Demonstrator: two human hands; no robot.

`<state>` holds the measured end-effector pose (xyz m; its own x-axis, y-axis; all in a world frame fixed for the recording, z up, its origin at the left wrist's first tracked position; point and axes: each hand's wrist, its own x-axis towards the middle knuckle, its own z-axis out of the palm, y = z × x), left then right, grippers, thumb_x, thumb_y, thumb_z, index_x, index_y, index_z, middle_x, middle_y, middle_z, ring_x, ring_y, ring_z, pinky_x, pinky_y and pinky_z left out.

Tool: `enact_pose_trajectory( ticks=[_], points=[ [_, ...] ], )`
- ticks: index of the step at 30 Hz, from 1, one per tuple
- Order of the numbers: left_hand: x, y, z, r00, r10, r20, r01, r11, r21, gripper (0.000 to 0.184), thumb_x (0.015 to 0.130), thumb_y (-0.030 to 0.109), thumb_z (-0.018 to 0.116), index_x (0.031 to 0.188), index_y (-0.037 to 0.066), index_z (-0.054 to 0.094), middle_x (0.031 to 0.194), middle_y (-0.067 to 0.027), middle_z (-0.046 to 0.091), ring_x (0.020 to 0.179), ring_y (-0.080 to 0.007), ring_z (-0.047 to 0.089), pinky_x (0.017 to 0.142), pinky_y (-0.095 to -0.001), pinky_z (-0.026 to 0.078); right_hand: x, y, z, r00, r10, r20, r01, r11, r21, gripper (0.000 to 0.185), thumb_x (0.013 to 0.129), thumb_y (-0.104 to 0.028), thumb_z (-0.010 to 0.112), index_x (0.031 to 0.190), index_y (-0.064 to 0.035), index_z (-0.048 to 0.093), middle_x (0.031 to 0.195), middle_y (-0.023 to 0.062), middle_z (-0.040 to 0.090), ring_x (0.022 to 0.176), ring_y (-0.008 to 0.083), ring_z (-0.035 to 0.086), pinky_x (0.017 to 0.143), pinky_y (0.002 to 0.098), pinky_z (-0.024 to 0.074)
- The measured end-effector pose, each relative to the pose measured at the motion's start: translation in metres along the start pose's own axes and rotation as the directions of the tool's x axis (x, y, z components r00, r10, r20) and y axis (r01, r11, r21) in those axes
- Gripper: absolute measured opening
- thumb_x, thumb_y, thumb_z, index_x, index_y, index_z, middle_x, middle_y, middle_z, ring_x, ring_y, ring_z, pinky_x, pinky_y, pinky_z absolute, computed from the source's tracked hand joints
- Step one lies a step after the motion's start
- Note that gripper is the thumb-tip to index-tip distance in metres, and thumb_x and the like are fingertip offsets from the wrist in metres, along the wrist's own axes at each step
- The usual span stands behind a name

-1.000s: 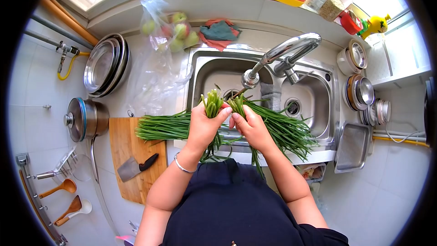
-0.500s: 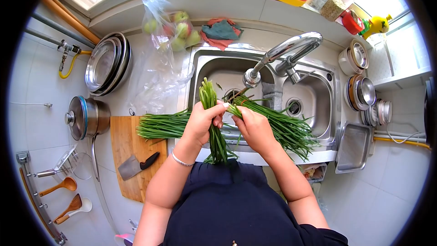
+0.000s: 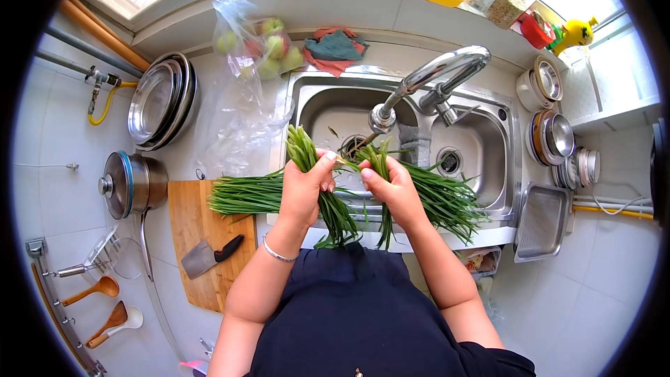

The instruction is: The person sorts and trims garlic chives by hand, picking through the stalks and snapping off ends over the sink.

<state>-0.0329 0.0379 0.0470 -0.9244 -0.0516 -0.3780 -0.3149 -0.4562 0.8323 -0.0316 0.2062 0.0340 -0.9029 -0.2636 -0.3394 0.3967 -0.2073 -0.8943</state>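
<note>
My left hand point(image 3: 301, 190) is wrapped round a bunch of Chinese chives point(image 3: 338, 218), cut ends up and leaves hanging toward my apron. In my right hand point(image 3: 396, 192) is a smaller bunch of chives point(image 3: 386, 227), also held upright with its leaves dangling. Between the two hands, thin pale strands stretch near the fingertips. One pile of chives point(image 3: 244, 194) lies left of my left hand, partly over the cutting board point(image 3: 183, 213). Another pile point(image 3: 447, 199) rests across the sink's front edge, behind my right hand.
The double sink point(image 3: 481, 141) and its faucet point(image 3: 436, 73) stand ahead. A cleaver point(image 3: 201, 258) lies on the board. A pot point(image 3: 143, 183), stacked basins point(image 3: 155, 98) and a plastic bag of fruit point(image 3: 272, 45) are at left. A metal tray point(image 3: 541, 223) leans at right.
My right hand has gone from pinching a few chive ends to holding a separate hanging bunch. My left hand has shifted slightly left, and the hands are farther apart.
</note>
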Motion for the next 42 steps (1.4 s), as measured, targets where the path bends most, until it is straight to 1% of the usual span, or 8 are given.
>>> enact_pose_trajectory(
  ticks=[6,11,21,25,35,38,41,42],
  points=[
    [-0.003,0.001,0.004,1.000,-0.020,0.012,0.020,1.000,0.021,0.012,0.084,0.010,0.064,0.087,-0.001,0.059,0.062,0.0010,0.049,0.048,-0.0060,0.040,0.046,-0.0220,0.036,0.003,0.006,0.005,0.997,-0.050,-0.064,0.047,0.998,-0.040,0.015,0.085,-0.016,0.064,0.090,-0.0021,0.060,0.075,-0.0037,0.054,0.069,0.0034,0.046,0.063,0.0203,0.0388],
    [-0.008,-0.014,0.010,0.994,0.104,-0.029,-0.096,0.974,0.205,0.009,0.080,0.007,0.069,0.084,0.001,0.064,0.062,0.0024,0.054,0.051,-0.0039,0.046,0.046,-0.0191,0.035,0.003,0.005,0.009,0.960,-0.223,-0.169,0.148,0.916,-0.372,0.010,0.079,-0.009,0.063,0.077,-0.0014,0.055,0.064,-0.0014,0.051,0.060,0.0031,0.041,0.052,0.0231,0.0355],
    [-0.008,-0.021,0.015,0.957,0.255,-0.141,-0.204,0.932,0.300,0.009,0.082,0.006,0.066,0.088,0.000,0.064,0.067,0.0019,0.056,0.052,-0.0041,0.046,0.047,-0.0194,0.036,0.030,0.035,-0.013,0.849,-0.295,-0.439,0.222,0.952,-0.210,0.011,0.084,-0.011,0.060,0.084,0.0001,0.062,0.066,-0.0027,0.054,0.062,0.0051,0.046,0.057,0.0236,0.0404],
    [0.016,-0.019,-0.001,0.999,0.005,-0.046,0.007,0.967,0.254,0.035,0.085,0.007,0.060,0.116,-0.008,0.053,0.085,-0.0078,0.064,0.050,-0.0041,0.043,0.046,-0.0194,0.038,0.017,0.014,-0.022,0.982,-0.045,-0.181,0.032,0.997,-0.070,0.025,0.090,-0.019,0.056,0.108,-0.0034,0.060,0.072,-0.0047,0.051,0.060,0.0014,0.039,0.053,0.0185,0.0318],
    [0.004,-0.024,0.005,0.993,-0.100,0.068,0.089,0.986,0.139,0.025,0.084,0.009,0.062,0.104,-0.004,0.057,0.076,-0.0034,0.058,0.054,-0.0064,0.045,0.052,-0.0229,0.042,0.017,0.010,-0.019,0.978,0.080,0.194,-0.139,0.938,0.317,0.029,0.093,-0.015,0.048,0.118,-0.0005,0.049,0.083,-0.0009,0.053,0.063,0.0058,0.043,0.056,0.0201,0.0355],
    [-0.003,-0.019,0.014,0.997,-0.069,0.027,0.065,0.990,0.123,0.024,0.081,0.009,0.067,0.101,-0.001,0.059,0.070,0.0007,0.054,0.055,-0.0062,0.046,0.051,-0.0213,0.041,0.011,-0.001,0.000,0.997,0.025,0.067,-0.009,0.975,-0.223,0.029,0.097,-0.021,0.044,0.122,-0.0073,0.047,0.071,-0.0007,0.050,0.056,0.0048,0.043,0.051,0.0204,0.0375],
    [-0.005,-0.017,0.017,1.000,-0.009,-0.029,0.013,0.991,0.132,0.021,0.079,0.007,0.070,0.096,0.000,0.061,0.070,0.0015,0.055,0.056,-0.0053,0.047,0.050,-0.0196,0.038,0.008,0.009,0.012,0.962,-0.246,0.121,0.249,0.600,-0.761,0.041,0.093,-0.017,0.050,0.131,-0.0097,0.039,0.074,0.0093,0.063,0.068,0.0197,0.062,0.061,0.0352,0.0469],
    [-0.004,-0.017,0.015,1.000,0.004,-0.005,-0.003,0.995,0.104,0.019,0.079,0.007,0.070,0.095,0.001,0.061,0.071,0.0017,0.056,0.056,-0.0051,0.047,0.050,-0.0195,0.037,0.004,0.002,0.018,0.984,-0.142,0.105,0.171,0.619,-0.767,0.046,0.090,-0.017,0.052,0.134,-0.0094,0.036,0.084,0.0136,0.066,0.077,0.0276,0.065,0.067,0.0409,0.0473]
  ],
)
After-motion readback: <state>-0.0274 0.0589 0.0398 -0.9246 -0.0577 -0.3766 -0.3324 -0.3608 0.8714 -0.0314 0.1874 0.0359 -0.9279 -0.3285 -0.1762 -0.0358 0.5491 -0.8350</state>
